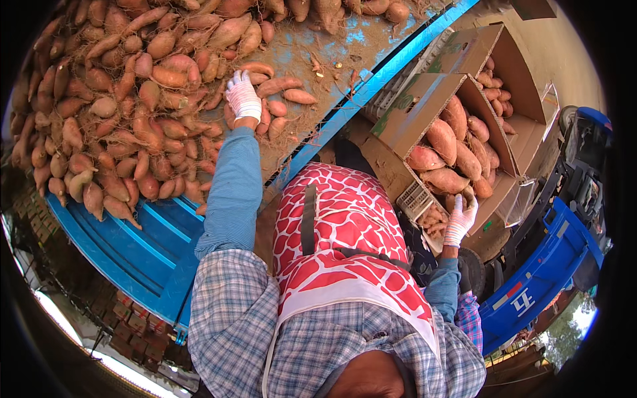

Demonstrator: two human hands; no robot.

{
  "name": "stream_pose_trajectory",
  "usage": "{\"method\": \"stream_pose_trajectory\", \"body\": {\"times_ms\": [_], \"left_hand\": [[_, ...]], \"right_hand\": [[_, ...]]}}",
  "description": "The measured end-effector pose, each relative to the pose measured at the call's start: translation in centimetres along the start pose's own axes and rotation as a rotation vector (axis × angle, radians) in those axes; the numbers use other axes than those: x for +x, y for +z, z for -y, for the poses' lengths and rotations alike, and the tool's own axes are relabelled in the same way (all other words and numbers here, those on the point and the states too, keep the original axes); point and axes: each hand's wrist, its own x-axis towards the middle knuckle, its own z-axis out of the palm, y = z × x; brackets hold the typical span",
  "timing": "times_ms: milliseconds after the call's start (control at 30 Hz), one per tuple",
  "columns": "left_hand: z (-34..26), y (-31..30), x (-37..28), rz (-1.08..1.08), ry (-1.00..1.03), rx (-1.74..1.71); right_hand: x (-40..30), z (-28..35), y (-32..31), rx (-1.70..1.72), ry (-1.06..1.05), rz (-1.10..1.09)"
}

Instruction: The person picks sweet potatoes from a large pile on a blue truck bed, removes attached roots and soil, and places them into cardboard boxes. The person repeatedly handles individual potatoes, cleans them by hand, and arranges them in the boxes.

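My left hand [244, 99], in a striped white glove, rests at the near edge of the sweet potato pile [144, 99] on the blue truck bed. Its fingertips touch sweet potatoes; whether they grip one I cannot tell. Several loose sweet potatoes [279, 85] lie just right of it. My right hand [461, 219], gloved too, with bare-looking fingertips, is at the lower corner of an open cardboard box [423, 107] of large sweet potatoes [443, 134]. Its fingers curl around a brownish sweet potato [450, 203], partly hidden.
A second cardboard box [520, 74] holding smaller sweet potatoes stands behind the first. A plastic crate [415, 200] with small roots sits below. The bed's blue metal edge [343, 107] runs between the pile and the boxes. A blue vehicle [542, 278] is at right, near another person's plaid sleeve [469, 318].
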Motion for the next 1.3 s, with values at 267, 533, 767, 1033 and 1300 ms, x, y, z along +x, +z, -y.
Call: {"method": "stream_pose_trajectory", "body": {"times_ms": [267, 533, 767, 1033, 1300], "left_hand": [[1.1, 2.1, 1.3, 0.178, -0.059, 0.01], [4.6, 2.8, -4.8, 0.003, -0.233, -0.784], [-2.8, -3.7, -14.7, 0.187, -0.02, -0.927], [-0.2, -0.1, -7.2, 0.239, 0.147, -0.493], [-5.4, 1.0, -2.2, 0.146, 0.639, 0.07]], "right_hand": [[-5.4, 15.9, 9.1, 0.117, -0.383, 0.153], [-8.6, 18.6, 26.9, 0.639, 0.112, 1.063], [-11.1, 22.9, 33.7, 0.649, 0.269, 1.125], [-8.8, 15.9, 32.3, 1.292, 0.811, 0.675], [-7.3, 12.6, 29.8, 1.283, 1.064, 0.747]]}}
